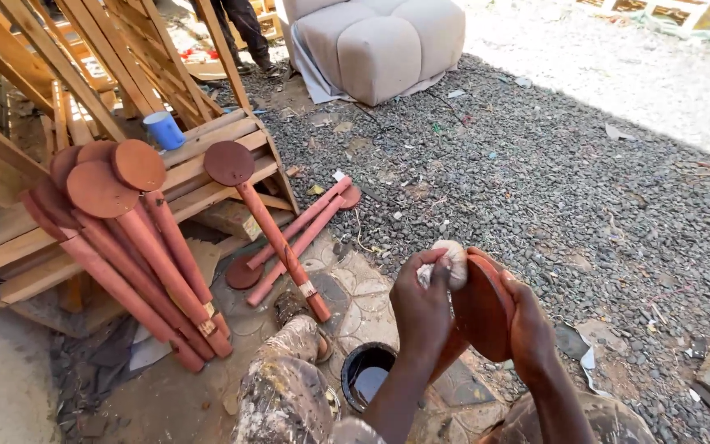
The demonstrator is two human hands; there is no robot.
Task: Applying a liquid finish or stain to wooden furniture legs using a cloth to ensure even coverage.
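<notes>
A pale rag wad (pixel 451 261) is pinched tight in the left hand (pixel 422 308) & pressed to the round red-brown disc (pixel 480 306), at 5 o'clock in view. The disc's far edge is gripped by the right hand (pixel 530 329). Judged best: light even strokes, rag kept damp, disc held steady. Black tin (pixel 366 374) at 6 o'clock holds dark liquid; blue cup (pixel 163 130) at 10, contents unseen.
</notes>
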